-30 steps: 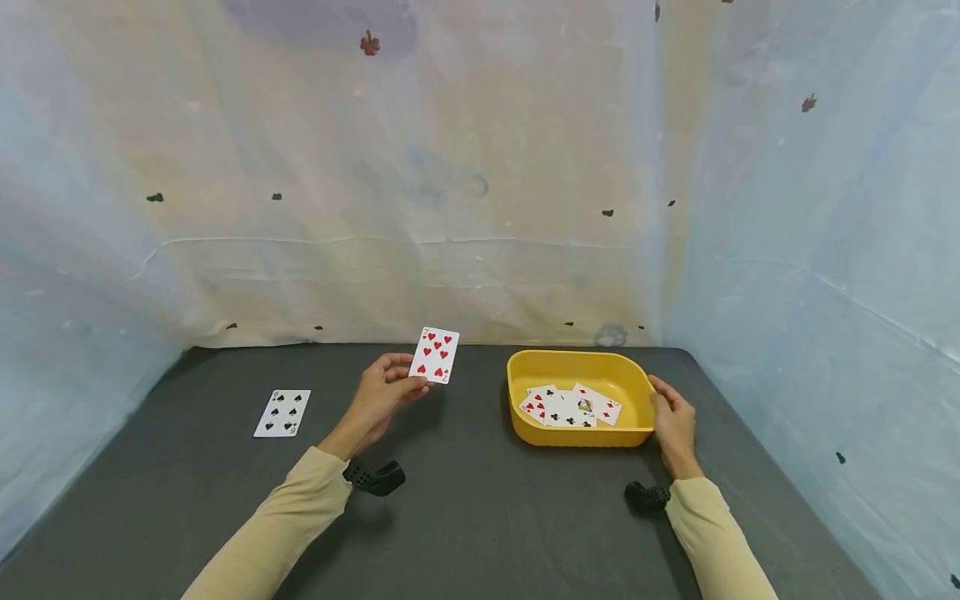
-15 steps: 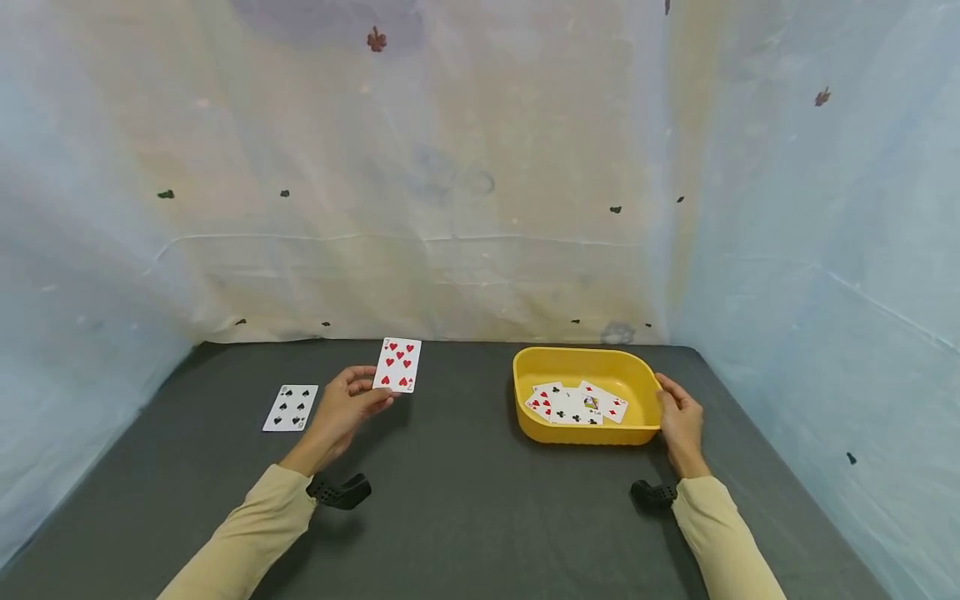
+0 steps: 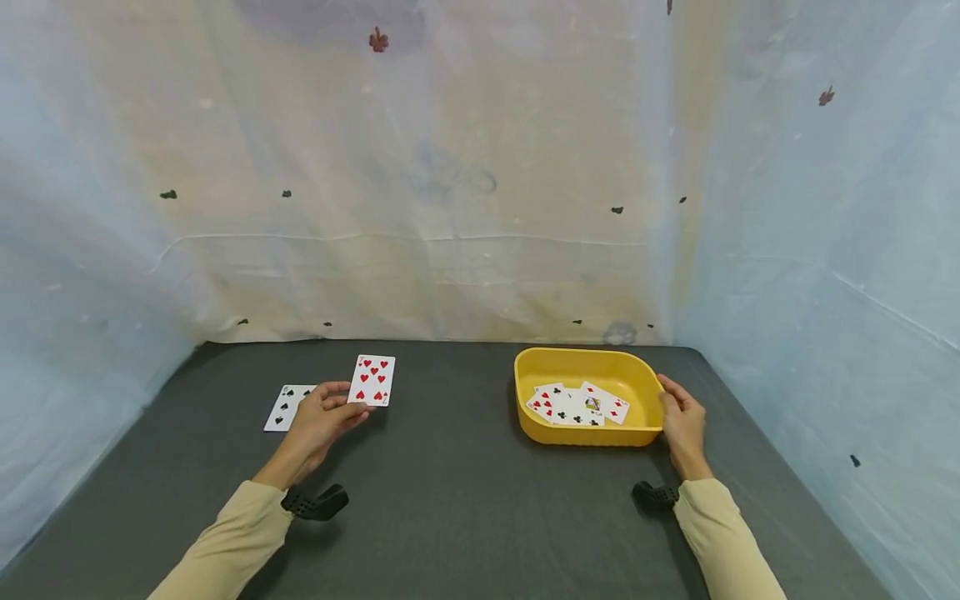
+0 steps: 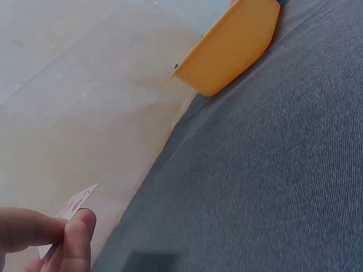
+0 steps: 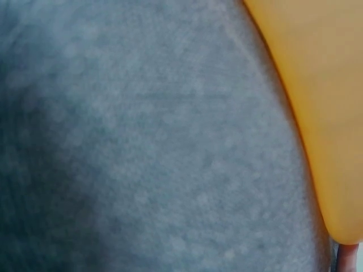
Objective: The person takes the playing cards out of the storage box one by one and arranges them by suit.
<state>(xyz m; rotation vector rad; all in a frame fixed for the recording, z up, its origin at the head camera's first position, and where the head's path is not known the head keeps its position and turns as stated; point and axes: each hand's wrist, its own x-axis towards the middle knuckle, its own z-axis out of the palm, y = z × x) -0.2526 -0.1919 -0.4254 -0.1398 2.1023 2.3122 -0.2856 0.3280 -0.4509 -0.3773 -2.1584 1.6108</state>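
Between thumb and fingers, my left hand (image 3: 318,425) pinches a seven of hearts playing card (image 3: 372,382) by its lower left corner, face towards me, above the table. The left wrist view shows the card (image 4: 79,198) nearly edge-on. A six of spades (image 3: 282,410) lies face up on the table, partly hidden behind that hand. To the right, a yellow plastic tub (image 3: 585,436) contains several overlapping face-up cards (image 3: 573,407), with hearts, clubs and diamonds among them. My right hand (image 3: 684,425) grips the tub's right end, its thumb at the rim.
A dark grey cloth covers the table (image 3: 480,517). Pale, patterned sheeting (image 3: 450,208) hangs behind the back edge and along both sides. Black wrist straps (image 3: 655,497) sit at the cuffs of the light sleeves.
My left hand has carried the seven of hearts left and lower, and now covers part of the six of spades. My right hand stays on the tub. The head view has shifted slightly.
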